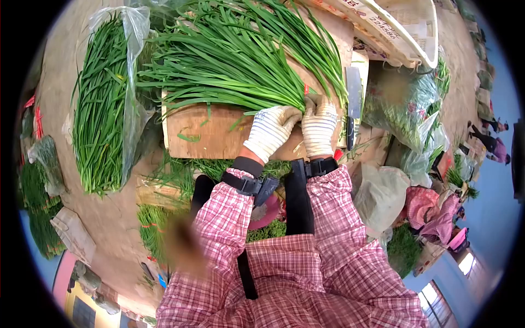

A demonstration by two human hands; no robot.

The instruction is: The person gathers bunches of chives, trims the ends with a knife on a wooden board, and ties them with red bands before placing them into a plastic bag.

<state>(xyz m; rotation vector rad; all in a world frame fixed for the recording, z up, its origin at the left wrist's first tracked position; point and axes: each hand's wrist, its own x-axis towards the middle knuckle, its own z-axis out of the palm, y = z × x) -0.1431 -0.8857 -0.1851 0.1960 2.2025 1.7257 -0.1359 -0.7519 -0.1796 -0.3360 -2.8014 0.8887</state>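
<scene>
Long green leafy stalks (235,65) spread over a wooden board (202,134), their ends gathered near both hands. My left hand (272,130), in a white striped glove, is closed at the gathered end of the bunch, fingertips pressed there. Close beside it, my right hand (319,124), gloved the same way, has its fingers curled at the same end. A bit of red band (307,89) shows just above the fingertips. Whatever lies between the right fingers is hidden. To the right of the hands, a broad knife blade (354,93) lies at the board's edge.
Left of the board lies a bagged bundle of greens (101,109). A white plastic crate (399,33) is at the upper right, with plastic bags of greens (402,104) below it. Banded bundles (153,224) lie lower left. Two people (495,143) are at the far right.
</scene>
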